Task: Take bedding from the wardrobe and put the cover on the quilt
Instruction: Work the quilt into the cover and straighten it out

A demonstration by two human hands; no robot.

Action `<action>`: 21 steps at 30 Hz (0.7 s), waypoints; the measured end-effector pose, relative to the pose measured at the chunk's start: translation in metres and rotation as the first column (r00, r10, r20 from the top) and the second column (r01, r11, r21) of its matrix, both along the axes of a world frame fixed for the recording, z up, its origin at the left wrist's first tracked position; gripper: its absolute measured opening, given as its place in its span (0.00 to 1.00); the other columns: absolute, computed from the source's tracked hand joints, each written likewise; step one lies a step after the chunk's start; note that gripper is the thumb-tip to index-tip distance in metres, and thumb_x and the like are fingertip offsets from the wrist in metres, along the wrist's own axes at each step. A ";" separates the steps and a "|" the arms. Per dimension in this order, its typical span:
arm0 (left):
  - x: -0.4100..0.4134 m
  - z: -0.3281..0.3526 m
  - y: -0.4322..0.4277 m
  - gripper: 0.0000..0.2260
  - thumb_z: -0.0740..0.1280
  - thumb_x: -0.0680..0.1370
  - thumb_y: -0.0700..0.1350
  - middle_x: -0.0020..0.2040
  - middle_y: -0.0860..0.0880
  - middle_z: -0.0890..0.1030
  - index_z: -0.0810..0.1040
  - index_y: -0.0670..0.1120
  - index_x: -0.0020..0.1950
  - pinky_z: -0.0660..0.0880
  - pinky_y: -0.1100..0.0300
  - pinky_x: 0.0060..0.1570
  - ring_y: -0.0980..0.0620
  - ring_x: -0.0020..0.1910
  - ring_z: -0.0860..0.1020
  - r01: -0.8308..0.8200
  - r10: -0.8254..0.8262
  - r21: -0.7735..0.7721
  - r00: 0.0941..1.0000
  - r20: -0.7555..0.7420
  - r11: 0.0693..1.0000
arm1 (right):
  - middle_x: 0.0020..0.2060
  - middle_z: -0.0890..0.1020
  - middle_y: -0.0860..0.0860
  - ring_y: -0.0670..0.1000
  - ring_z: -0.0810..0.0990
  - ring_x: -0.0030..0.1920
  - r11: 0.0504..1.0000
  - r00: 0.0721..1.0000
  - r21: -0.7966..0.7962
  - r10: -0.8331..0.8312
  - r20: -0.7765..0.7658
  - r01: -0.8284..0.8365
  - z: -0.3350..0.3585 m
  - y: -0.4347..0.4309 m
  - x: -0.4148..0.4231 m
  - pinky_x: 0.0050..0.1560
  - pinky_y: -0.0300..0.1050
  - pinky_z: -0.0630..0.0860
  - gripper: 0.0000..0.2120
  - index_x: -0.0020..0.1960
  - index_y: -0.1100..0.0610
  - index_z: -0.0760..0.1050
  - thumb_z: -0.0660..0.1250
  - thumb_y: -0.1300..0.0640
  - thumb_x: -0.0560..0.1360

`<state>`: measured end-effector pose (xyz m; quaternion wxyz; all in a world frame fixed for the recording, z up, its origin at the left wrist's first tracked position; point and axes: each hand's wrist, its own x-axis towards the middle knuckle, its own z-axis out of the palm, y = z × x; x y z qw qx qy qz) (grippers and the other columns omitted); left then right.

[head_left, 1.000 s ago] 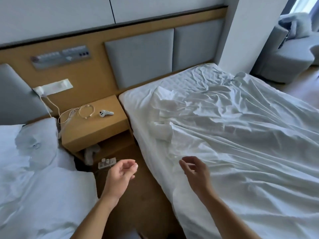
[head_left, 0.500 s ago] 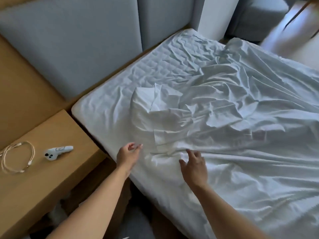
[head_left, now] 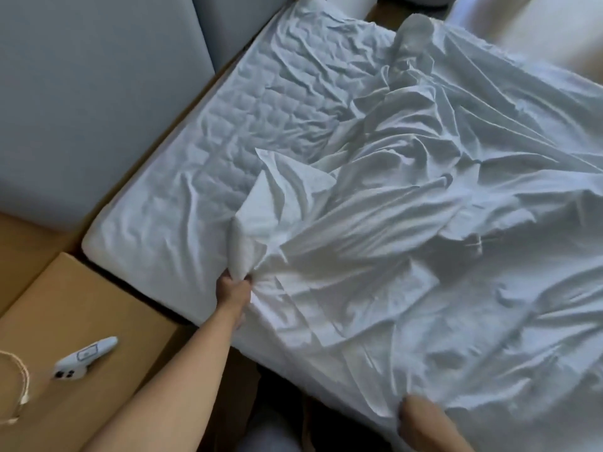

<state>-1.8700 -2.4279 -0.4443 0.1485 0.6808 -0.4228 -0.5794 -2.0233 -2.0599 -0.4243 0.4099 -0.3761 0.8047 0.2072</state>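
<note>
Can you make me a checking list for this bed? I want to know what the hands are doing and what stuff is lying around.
Surface: bed, its quilted top bare at the head end.
Job's things: white bedding, crumpled over most of the bed; whether it is cover or quilt cannot be told.
Clutter: small white handheld device on the wooden bedside table.
Grips: left hand grips a bunched piece of the bedding. The right hand is blurred at the bed's near edge, on the fabric; its grip is unclear.
Cables: coiled cable at the table's left edge.
Surroundings: grey padded headboard behind the bed.
</note>
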 end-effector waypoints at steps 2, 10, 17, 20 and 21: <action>0.031 0.005 0.013 0.13 0.70 0.75 0.32 0.45 0.47 0.85 0.81 0.50 0.51 0.81 0.53 0.43 0.43 0.47 0.83 -0.102 0.118 0.146 0.987 -0.105 0.984 | 0.63 0.79 0.57 0.57 0.80 0.61 0.977 0.975 -0.061 -0.199 0.102 0.206 0.027 -0.061 -0.007 0.55 0.45 0.77 0.20 0.63 0.59 0.76 0.66 0.52 0.74; 0.069 0.043 0.033 0.24 0.67 0.77 0.35 0.65 0.50 0.80 0.73 0.48 0.73 0.73 0.51 0.68 0.50 0.66 0.77 0.536 -0.525 0.054 0.839 -0.142 0.842 | 0.66 0.76 0.51 0.54 0.75 0.66 0.500 0.665 -0.444 -0.487 0.566 0.744 0.085 -0.310 0.033 0.60 0.44 0.71 0.46 0.74 0.53 0.66 0.71 0.28 0.65; 0.051 0.085 -0.106 0.18 0.71 0.72 0.50 0.56 0.48 0.84 0.82 0.51 0.62 0.79 0.52 0.53 0.46 0.54 0.81 0.585 -0.322 0.320 0.736 -0.596 0.745 | 0.51 0.83 0.58 0.61 0.80 0.53 0.477 0.660 -0.463 -0.617 0.429 0.747 0.080 -0.388 0.047 0.55 0.55 0.77 0.12 0.56 0.60 0.76 0.64 0.54 0.77; 0.011 0.091 -0.163 0.20 0.69 0.78 0.57 0.56 0.43 0.85 0.82 0.46 0.63 0.77 0.50 0.58 0.45 0.55 0.83 0.558 -0.276 0.391 0.767 -0.579 0.732 | 0.47 0.83 0.50 0.53 0.82 0.49 0.359 0.640 -0.543 -0.567 0.518 0.759 0.092 -0.417 0.074 0.54 0.54 0.78 0.10 0.56 0.52 0.75 0.63 0.48 0.79; 0.003 0.089 -0.167 0.17 0.67 0.80 0.56 0.52 0.44 0.86 0.83 0.44 0.59 0.79 0.54 0.56 0.48 0.52 0.85 0.620 -0.369 0.388 0.749 -0.550 0.682 | 0.46 0.84 0.49 0.52 0.82 0.49 0.323 0.622 -0.548 -0.564 0.544 0.772 0.097 -0.424 0.081 0.54 0.54 0.79 0.10 0.55 0.51 0.76 0.63 0.47 0.79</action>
